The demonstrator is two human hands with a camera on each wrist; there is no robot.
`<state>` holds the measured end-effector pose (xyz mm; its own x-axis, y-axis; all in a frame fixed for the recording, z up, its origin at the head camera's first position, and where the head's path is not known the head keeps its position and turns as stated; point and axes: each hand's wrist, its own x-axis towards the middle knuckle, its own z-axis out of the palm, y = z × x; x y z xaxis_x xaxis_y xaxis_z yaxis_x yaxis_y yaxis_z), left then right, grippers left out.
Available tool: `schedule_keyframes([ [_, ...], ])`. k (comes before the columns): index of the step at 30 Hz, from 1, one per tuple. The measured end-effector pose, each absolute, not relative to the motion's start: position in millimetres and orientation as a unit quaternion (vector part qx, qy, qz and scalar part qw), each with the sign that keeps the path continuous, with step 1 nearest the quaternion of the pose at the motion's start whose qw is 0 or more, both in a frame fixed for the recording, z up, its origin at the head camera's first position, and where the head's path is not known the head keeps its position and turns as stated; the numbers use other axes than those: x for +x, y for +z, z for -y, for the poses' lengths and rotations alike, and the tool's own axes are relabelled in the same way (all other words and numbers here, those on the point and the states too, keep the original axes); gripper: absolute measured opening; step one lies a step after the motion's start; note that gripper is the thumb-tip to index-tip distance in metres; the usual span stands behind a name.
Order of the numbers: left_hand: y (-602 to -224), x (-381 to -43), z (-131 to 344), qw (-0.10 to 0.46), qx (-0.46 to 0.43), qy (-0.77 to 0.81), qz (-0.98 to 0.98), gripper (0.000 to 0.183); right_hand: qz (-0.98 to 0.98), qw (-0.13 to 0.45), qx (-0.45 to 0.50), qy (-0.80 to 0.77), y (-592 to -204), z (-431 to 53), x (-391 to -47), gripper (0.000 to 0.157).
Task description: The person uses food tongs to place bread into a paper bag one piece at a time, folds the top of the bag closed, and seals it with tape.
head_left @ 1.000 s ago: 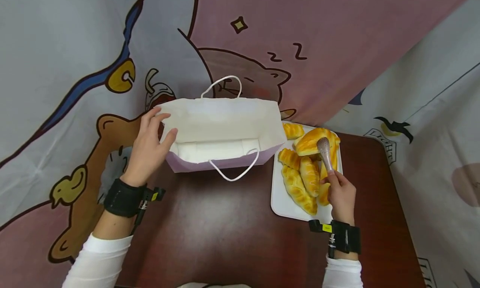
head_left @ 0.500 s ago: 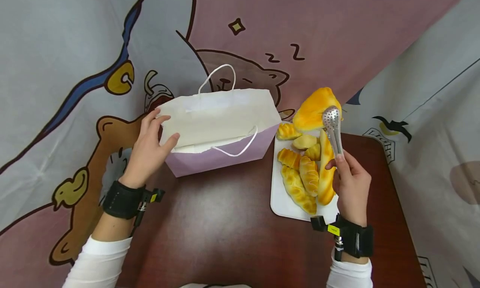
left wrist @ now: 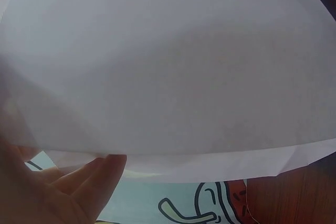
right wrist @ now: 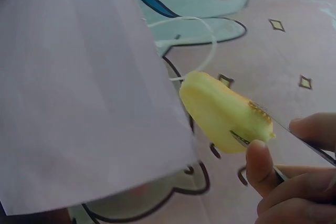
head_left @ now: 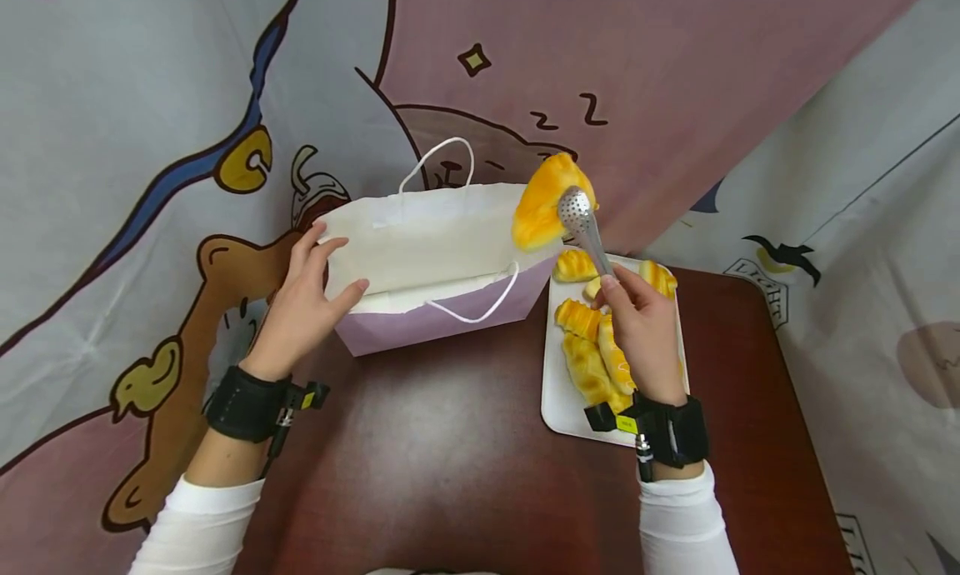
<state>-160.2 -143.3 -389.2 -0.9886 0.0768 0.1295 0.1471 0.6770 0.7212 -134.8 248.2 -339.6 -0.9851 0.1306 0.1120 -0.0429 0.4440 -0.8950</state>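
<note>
1 golden oval bread (head_left: pixel 543 208), pinched in perforated silver tongs (head_left: pixel 590 233) your right hand (head_left: pixel 647 333) grips, hangs by the lilac paper bag (head_left: pixel 397 329)'s far right corner; your wide-spread left hand (head_left: pixel 295 315) likely steadies its mouth.

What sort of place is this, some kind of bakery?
Perhaps not; it looks more like a makeshift tabletop set-up: cartoon-printed cloth surrounds a wooden table, with only a tray of bread and a bag as bakery hints.
</note>
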Motion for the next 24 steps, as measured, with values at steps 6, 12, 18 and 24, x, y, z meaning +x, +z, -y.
schedule_keyframes([
  [6,-389,-158,141,0.031,-0.062,-0.399,0.914,0.067,0.880,0.045,-0.018,0.473,-349,-235,-136,0.045],
  [12,-388,-158,140,0.032,-0.064,-0.394,0.916,0.068,0.908,0.015,0.000,0.419,-347,-230,-132,0.049],
  [18,-386,-156,139,0.021,-0.064,-0.393,0.917,0.070,0.938,-0.018,0.034,0.345,-333,-229,-136,0.047],
  [24,-386,-155,137,0.016,-0.062,-0.386,0.920,0.070,0.963,-0.070,0.082,0.246,-313,-223,-151,0.045],
])
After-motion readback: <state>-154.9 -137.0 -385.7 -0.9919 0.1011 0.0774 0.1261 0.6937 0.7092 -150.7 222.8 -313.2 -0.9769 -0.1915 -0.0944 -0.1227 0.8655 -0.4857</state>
